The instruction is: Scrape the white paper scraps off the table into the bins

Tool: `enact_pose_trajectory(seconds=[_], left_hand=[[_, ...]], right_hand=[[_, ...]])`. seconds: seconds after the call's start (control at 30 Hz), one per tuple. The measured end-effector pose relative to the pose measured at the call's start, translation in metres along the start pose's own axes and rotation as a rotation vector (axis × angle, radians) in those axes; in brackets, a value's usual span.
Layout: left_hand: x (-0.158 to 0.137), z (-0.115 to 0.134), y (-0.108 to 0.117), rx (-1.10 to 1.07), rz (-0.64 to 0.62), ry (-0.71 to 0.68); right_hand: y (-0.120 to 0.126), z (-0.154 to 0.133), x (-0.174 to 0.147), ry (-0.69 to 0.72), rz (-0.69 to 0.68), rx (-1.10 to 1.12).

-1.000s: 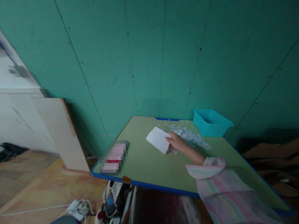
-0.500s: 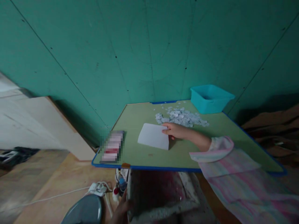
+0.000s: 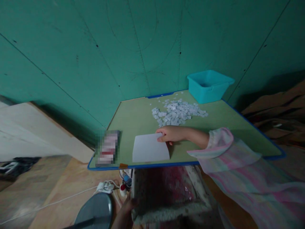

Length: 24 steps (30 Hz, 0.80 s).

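Observation:
My right hand [image 3: 168, 134], in a striped pastel sleeve, pinches the upper right corner of a white sheet of paper [image 3: 150, 149] between thumb and fingers. The sheet is over the front part of a pale green tabletop [image 3: 130, 117] with a blue edge. Just behind the hand lies a loose pile of small white paper pieces [image 3: 177, 111]. Below the table's front edge, my left hand [image 3: 127, 208] is closed at the left rim of a worn whitish box [image 3: 171, 211] with a dark, reddish inside; its fingers are partly hidden and dim.
A turquoise plastic basin [image 3: 207, 89] stands at the table's back right corner, against a green wall [image 3: 119, 47]. A blurred-out flat object [image 3: 108, 148] lies at the left edge. On the floor are a grey stool [image 3: 95, 210] and a white power strip [image 3: 105, 187] with its cord.
My right hand has drawn the paper sheet towards me, to the table's front edge, away from the pile. The view has shifted slightly. My left hand stays at the box.

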<state>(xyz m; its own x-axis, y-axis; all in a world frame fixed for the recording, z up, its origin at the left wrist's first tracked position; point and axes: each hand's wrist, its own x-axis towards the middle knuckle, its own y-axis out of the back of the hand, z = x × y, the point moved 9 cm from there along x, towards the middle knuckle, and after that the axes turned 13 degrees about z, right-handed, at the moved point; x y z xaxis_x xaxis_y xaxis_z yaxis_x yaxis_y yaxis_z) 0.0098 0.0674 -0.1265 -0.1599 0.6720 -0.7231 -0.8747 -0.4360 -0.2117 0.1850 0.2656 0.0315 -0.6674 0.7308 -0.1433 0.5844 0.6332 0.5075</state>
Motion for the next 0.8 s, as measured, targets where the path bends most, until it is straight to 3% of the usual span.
enact_pose_trajectory(seconds=[0.3, 0.6, 0.7, 0.8], left_hand=[[0.011, -0.007, 0.007, 0.062, -0.067, -0.029], [0.008, -0.006, -0.005, -0.011, -0.084, -0.029], [0.011, -0.007, -0.001, -0.044, -0.036, -0.053], [0.014, -0.009, 0.001, -0.044, -0.014, -0.061]], right_hand=[[-0.007, 0.001, -0.003, -0.022, -0.091, 0.081], [-0.016, 0.002, -0.010, -0.022, -0.209, 0.047], [-0.012, -0.002, -0.008, 0.018, -0.173, 0.091], [0.002, -0.003, 0.000, 0.060, -0.051, 0.195]])
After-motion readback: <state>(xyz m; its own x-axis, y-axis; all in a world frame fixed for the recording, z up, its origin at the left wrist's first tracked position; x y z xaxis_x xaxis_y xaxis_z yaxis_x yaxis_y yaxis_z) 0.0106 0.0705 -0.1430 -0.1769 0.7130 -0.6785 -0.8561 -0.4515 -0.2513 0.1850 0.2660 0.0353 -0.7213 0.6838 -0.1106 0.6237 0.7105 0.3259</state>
